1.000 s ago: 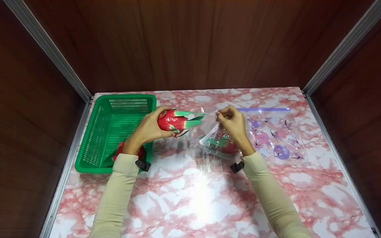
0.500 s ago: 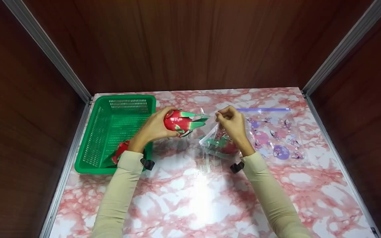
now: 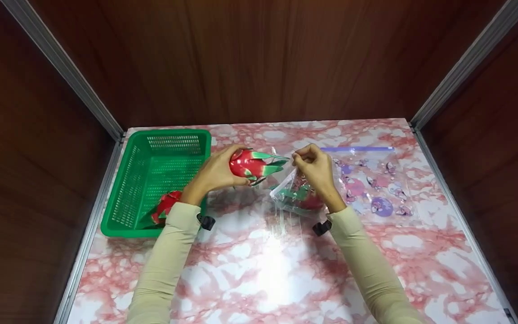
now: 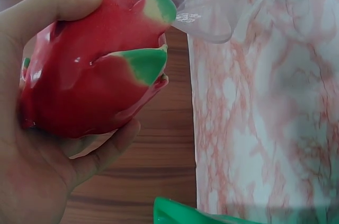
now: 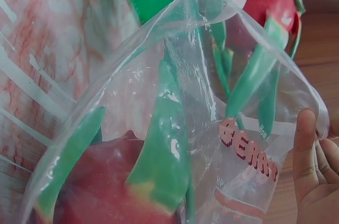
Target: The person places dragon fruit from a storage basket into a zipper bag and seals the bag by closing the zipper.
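My left hand (image 3: 218, 171) grips a red dragon fruit (image 3: 247, 164) with its green leaf tips pointing right. In the left wrist view, thumb and fingers wrap the fruit's (image 4: 90, 75) red body. Just right of it, my right hand (image 3: 316, 167) pinches the top edge of a clear plastic bag (image 3: 282, 189), whose mouth gapes leftward. Inside that bag lies another dragon fruit (image 5: 100, 187), seen through the printed film in the right wrist view. The held fruit's leaf tips reach close to the bag's mouth and overlap the film there.
A green plastic basket (image 3: 111, 202) stands at the left, holding a dragon fruit (image 3: 167, 204) partly hidden by my left forearm. Flat on the right lies a printed zip bag (image 3: 382, 207) with a purple slider strip (image 3: 358, 149). Wooden walls (image 3: 259, 63) enclose the marbled table (image 3: 241, 270).
My left hand has carried the dragon fruit rightward, toward the mouth of the bag. More of the fruit in the basket shows. My right hand has stayed almost in place.
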Demonstrator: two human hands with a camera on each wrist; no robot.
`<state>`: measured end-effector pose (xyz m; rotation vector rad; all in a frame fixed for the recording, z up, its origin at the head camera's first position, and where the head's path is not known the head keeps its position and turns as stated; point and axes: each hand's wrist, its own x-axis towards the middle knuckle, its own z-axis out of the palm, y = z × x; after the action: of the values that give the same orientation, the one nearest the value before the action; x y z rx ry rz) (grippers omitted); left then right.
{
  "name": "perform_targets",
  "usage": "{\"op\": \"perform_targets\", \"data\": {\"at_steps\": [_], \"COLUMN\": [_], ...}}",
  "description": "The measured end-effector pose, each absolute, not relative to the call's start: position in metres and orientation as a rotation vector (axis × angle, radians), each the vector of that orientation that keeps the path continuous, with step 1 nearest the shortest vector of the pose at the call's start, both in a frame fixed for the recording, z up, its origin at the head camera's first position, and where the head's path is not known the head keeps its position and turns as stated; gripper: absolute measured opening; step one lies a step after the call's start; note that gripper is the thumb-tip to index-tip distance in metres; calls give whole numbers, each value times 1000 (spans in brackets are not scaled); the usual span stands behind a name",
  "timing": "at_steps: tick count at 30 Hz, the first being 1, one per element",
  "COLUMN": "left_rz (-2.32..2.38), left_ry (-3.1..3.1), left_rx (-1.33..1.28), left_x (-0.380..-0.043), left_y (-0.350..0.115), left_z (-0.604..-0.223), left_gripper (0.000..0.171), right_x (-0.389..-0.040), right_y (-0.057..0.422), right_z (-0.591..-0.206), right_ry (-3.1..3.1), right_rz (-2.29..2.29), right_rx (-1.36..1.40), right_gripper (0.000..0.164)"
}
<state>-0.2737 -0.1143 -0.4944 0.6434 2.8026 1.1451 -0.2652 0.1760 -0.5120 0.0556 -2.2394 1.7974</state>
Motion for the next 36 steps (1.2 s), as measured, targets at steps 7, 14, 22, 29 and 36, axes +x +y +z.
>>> {"op": "perform_targets", "data": {"at_steps": [7, 14, 22, 29, 36], "left_rz": [1123, 1116, 1122, 1187, 1258], "left_ry": [2816, 2835, 2851, 2817, 2800], "left_rx": [652, 619, 609, 612, 602], "left_x": [-277, -277, -278, -278, -279], "left_y": [-107, -101, -92, -85, -80], "left_z": [-496, -498, -501, -505, -509], "left_gripper": [90, 90, 88, 85, 82], "right_x": [-248, -248, -264, -263, -263], "right_y": [171, 171, 176, 176, 175], "right_z": [-488, -489, -514, -515, -516], "right_ry": [-2244, -2243, -2247, -2221, -2202], "right_rz": [1804, 1825, 1848, 1814, 1810], "right_rx": [76, 87, 65, 115, 155], "right_gripper": [1, 4, 6, 8, 7]}}
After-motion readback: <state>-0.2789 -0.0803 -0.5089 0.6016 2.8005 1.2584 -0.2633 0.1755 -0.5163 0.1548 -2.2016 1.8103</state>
